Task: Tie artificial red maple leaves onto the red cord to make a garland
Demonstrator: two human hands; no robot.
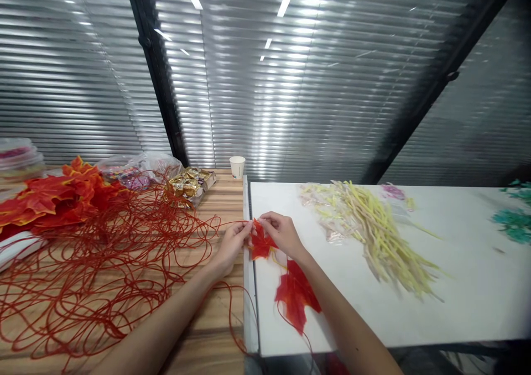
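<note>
Over the seam between the two tables, my left hand (pixel 233 243) pinches a thin red cord near the top of a small red artificial maple leaf (pixel 262 244). My right hand (pixel 282 232) has its thumb and fingertips closed on that same leaf's upper edge, close to my left fingertips. Below it, a larger red maple leaf (pixel 295 295) lies on the white table, partly covered by my right forearm. Red cord (pixel 230 308) trails from this leaf and over the table edge. A big loose tangle of red cord (pixel 124 264) spreads across the wooden table.
Left: a pile of red-orange maple leaves (pixel 62 195), plastic bags (pixel 145 167), gold packets in a box (pixel 193 186), a white paper cup (pixel 237 167). Right: a bundle of yellow strips (pixel 385 237) on the white table (pixel 468 286), green pieces (pixel 512 223). Glass with blinds rises behind.
</note>
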